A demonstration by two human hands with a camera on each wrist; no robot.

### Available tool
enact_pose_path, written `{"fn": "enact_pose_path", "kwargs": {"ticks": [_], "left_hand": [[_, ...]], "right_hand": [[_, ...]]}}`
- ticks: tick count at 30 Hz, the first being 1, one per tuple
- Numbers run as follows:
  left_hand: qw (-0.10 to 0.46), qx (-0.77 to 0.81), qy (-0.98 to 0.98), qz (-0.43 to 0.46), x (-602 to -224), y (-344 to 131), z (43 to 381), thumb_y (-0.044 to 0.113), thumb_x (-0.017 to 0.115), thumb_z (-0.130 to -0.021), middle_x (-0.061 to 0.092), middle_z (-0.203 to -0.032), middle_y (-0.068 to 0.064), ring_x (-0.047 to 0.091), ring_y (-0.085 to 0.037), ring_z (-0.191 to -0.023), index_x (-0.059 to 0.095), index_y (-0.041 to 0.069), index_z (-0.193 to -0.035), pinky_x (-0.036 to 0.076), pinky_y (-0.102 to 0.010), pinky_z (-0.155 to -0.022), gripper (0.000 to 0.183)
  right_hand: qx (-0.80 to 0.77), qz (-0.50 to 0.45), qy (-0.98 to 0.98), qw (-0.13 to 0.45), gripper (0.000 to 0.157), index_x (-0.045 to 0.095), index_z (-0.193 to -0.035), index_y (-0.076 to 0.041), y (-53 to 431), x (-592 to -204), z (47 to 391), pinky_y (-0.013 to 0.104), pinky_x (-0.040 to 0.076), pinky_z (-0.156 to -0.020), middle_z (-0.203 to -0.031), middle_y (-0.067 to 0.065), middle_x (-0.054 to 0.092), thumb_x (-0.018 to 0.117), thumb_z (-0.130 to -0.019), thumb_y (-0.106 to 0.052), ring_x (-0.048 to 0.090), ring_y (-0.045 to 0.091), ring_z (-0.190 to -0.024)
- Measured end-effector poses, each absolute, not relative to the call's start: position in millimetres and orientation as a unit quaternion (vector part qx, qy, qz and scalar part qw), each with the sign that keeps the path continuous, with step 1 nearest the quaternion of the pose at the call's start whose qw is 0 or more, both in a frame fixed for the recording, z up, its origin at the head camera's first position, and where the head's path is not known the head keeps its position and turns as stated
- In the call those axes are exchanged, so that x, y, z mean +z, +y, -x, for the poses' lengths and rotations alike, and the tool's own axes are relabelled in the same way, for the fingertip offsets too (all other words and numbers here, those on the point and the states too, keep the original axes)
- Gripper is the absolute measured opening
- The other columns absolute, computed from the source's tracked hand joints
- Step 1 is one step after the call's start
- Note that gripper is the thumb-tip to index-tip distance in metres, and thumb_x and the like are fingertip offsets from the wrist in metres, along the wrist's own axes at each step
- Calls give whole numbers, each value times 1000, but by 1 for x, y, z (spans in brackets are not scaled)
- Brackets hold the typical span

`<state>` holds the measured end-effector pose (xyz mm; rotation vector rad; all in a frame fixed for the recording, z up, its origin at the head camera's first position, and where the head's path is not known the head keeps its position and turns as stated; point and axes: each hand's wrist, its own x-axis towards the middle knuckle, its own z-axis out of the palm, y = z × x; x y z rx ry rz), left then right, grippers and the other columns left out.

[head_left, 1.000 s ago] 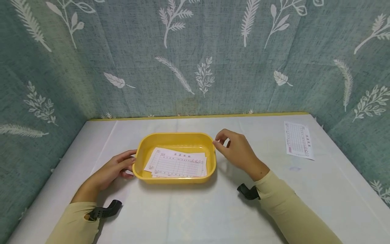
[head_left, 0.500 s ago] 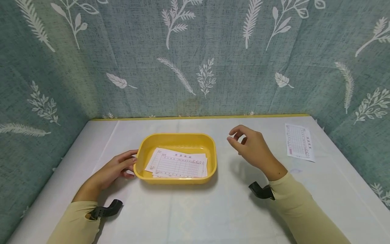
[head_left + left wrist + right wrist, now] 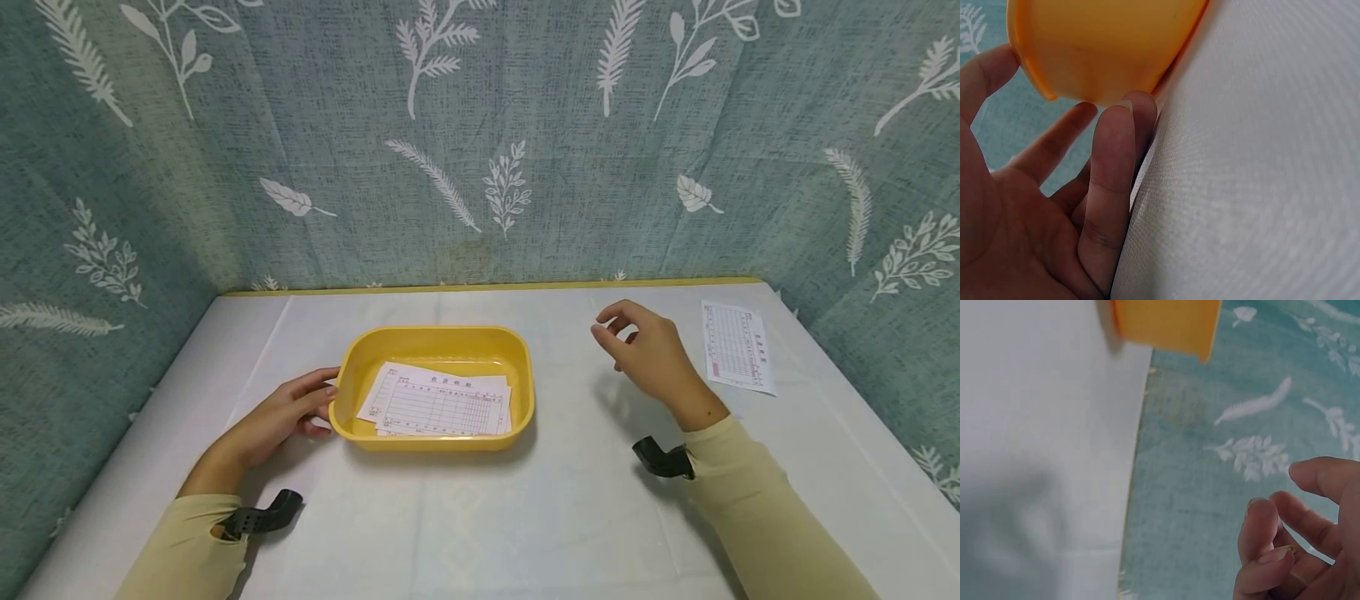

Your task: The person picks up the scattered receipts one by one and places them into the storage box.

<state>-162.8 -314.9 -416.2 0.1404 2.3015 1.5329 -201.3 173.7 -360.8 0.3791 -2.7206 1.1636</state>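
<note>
A yellow plastic basin sits on the white-covered table, with several printed paper slips lying overlapped inside it. At its left end is my left hand, fingertips right at the rim and outer wall. The left wrist view shows the basin's end wall with loosely bent fingers against it. My right hand hovers over the table between the basin and a loose slip. Its fingers are loosely curled and hold nothing, as the right wrist view also shows.
The loose slip lies flat at the back right of the table. A leaf-patterned green-blue curtain rises behind and at both sides. Black wrist bands with stubby mounts sit over both sleeves.
My right hand has moved away from the basin's right rim, rightward toward the loose slip, with nothing in it. My left hand and the basin stay where they were.
</note>
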Motion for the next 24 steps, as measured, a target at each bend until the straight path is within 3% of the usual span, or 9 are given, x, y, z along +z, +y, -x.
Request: {"fn": "enact_pose_path", "kwargs": {"ticks": [5, 24], "left_hand": [[182, 545, 817, -50, -416, -314, 163, 31, 50, -105, 64, -105, -1, 66, -10, -82, 31, 1, -154, 60, -26, -73, 61], [184, 544, 817, -53, -416, -314, 162, 30, 49, -105, 64, -105, 0, 65, -9, -81, 30, 0, -154, 60, -26, -73, 62]], "right_hand": [[375, -97, -919, 69, 24, 63, -116, -9, 184, -365, 208, 33, 51, -56, -102, 14, 65, 62, -99, -26, 66, 32, -62], [375, -36, -925, 44, 29, 61, -118, -4, 214, -382, 221, 32, 51, -57, -111, 24, 64, 59, -100, -27, 69, 28, -62]]}}
